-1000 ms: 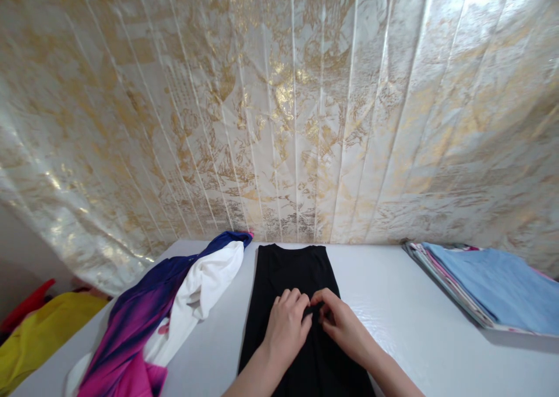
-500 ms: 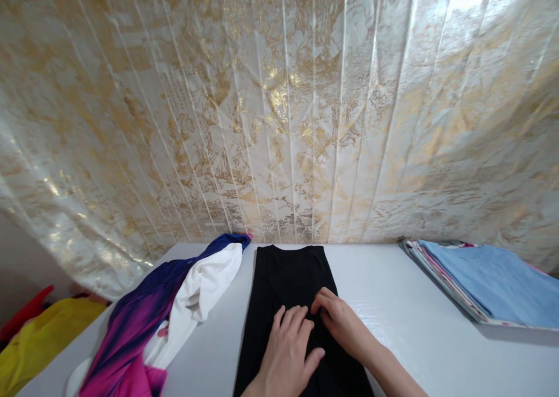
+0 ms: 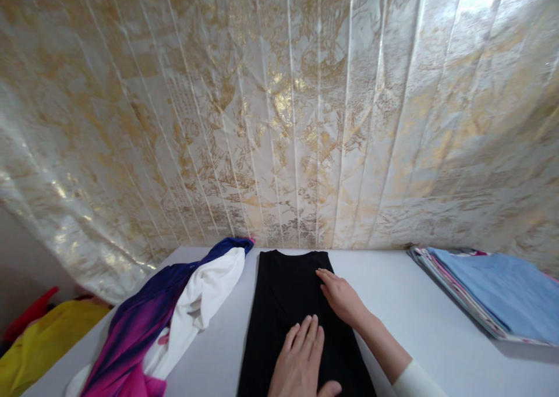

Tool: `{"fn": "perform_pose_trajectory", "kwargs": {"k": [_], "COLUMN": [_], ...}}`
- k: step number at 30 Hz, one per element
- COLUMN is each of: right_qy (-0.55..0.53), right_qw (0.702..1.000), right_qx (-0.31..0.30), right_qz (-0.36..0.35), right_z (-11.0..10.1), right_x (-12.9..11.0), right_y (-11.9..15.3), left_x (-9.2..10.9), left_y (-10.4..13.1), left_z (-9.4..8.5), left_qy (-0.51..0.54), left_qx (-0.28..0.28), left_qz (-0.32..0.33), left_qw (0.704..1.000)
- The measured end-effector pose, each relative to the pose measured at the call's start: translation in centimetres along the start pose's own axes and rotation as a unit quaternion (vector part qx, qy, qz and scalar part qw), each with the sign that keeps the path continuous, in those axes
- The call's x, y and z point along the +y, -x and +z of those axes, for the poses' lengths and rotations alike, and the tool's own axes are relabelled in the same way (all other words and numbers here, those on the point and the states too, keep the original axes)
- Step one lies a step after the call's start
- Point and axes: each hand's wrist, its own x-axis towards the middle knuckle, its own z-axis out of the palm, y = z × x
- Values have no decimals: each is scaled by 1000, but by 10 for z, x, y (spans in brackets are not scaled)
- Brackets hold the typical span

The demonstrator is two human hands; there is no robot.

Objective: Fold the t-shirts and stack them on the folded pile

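Observation:
A black garment (image 3: 290, 286) lies flat and narrow on the white table, its top edge near the table's far side. My left hand (image 3: 301, 356) rests flat on the lower middle of the cloth, fingers stretched out and pointing away from me. Farther up, my right hand (image 3: 343, 297) lies on the garment's right part, its fingers extended and pointing up and left. Neither hand grips the fabric.
Purple-and-pink clothing (image 3: 146, 315) and a white garment (image 3: 213, 286) lie heaped on the left of the table (image 3: 388, 280). A folded stack with light blue cloth (image 3: 493, 286) is at right. Yellow fabric (image 3: 56, 333) lies beyond the left edge. A patterned sheet (image 3: 279, 123) hangs behind.
My right hand has moved up the garment and its curled fingers have straightened. My left hand has shifted slightly right and toward me, its fingers now closer together.

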Motion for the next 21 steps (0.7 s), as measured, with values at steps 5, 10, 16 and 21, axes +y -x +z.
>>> {"fn": "perform_pose_trajectory", "kwargs": {"k": [5,10,16,21], "right_qy": [37,42,41,39], "right_qw": [999,998,996,996], "right_qx": [-12,-32,-52,-54], "right_qz": [17,33,65,60], "right_z": [6,21,28,20], "right_x": [6,2,-6,-17], "right_y": [-26,-40,-49,-42], "left_x": [-3,-3,2,4], "left_y": [-2,-1,2,2], "left_z": [11,16,-2,-20], "left_qy": [-8,6,31,40], "left_qx": [3,30,21,36], "left_qz": [3,1,-5,-7], "left_qw": [1000,1000,999,999]}}
